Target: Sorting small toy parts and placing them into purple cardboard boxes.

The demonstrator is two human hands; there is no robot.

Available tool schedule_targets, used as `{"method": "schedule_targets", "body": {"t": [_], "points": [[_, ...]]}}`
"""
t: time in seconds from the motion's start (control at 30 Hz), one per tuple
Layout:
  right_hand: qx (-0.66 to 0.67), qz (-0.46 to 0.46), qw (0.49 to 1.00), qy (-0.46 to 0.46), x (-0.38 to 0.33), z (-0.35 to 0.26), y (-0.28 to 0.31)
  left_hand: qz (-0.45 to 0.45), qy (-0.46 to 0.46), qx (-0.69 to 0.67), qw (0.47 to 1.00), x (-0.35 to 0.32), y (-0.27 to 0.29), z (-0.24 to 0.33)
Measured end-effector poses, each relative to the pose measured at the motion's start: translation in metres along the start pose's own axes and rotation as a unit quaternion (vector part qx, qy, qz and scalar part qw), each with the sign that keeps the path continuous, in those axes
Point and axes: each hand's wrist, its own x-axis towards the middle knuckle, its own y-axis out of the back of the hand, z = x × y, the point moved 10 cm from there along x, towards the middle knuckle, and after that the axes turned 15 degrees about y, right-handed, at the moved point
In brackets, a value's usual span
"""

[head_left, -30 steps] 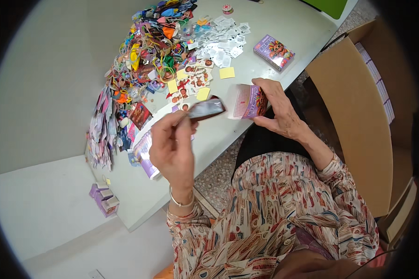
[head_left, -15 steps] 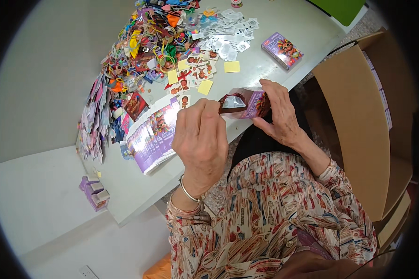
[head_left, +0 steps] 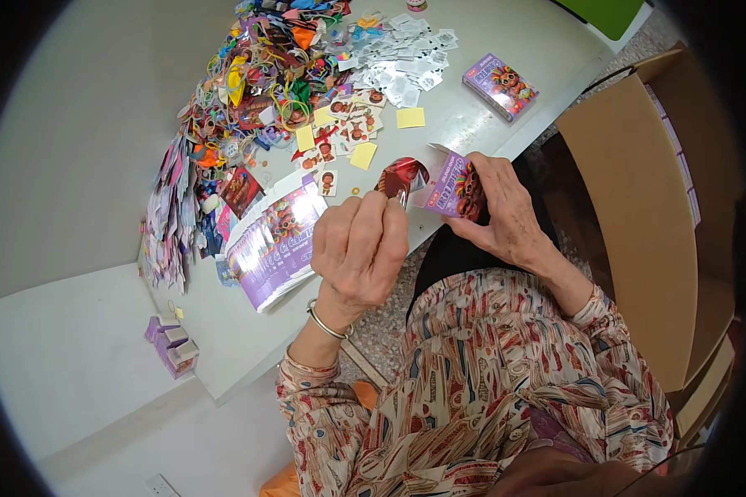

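Above the table's near edge, my right hand [head_left: 506, 207] is closed around a small purple printed box [head_left: 454, 186]. The box is tilted, with its flap raised at the end facing my left hand. My left hand [head_left: 360, 248] pinches a glossy dark red packet [head_left: 402, 176], held just left of the box's open end and apart from it. The fingertips of the left hand are partly hidden behind its knuckles. Left of that hand lies a fanned stack of flat purple cartons [head_left: 278, 240].
A finished-looking purple box [head_left: 501, 87] lies at the far right of the table. Loose trinkets [head_left: 265, 91], white sachets [head_left: 406, 58], sticker cards [head_left: 352, 128] and yellow paper squares [head_left: 410, 118] spread across the far left. An open cardboard carton [head_left: 630, 224] stands at the right.
The packet has moved left, away from the box opening, and now shows its red face. My right hand has turned the box so more of its printed front shows.
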Motion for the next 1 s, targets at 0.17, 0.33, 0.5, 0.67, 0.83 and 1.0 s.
{"method": "schedule_targets", "body": {"t": [0.17,0.33,0.5,0.67,0.83,1.0], "points": [[-0.017,-0.014,1.0,-0.006,0.001,-0.006,0.0,-0.065,-0.066,-0.014,0.996,0.0,-0.008,0.016],[-0.018,-0.025,1.0,-0.001,-0.001,-0.008,-0.003,-0.082,0.053,-0.105,0.99,0.0,-0.013,0.008],[-0.014,-0.03,0.999,-0.021,-0.006,-0.002,-0.008,-0.063,0.179,-0.128,0.973,0.006,-0.008,-0.023],[0.079,0.049,0.996,-0.019,-0.022,0.022,-0.002,-0.002,0.406,-0.352,0.843,-0.006,0.003,-0.061],[0.211,0.083,0.974,0.006,-0.028,0.029,-0.019,0.031,0.514,-0.464,0.721,-0.03,0.018,-0.081],[0.249,0.081,0.965,0.029,-0.025,0.024,-0.026,0.033,0.548,-0.437,0.713,-0.046,0.018,-0.088]]}}
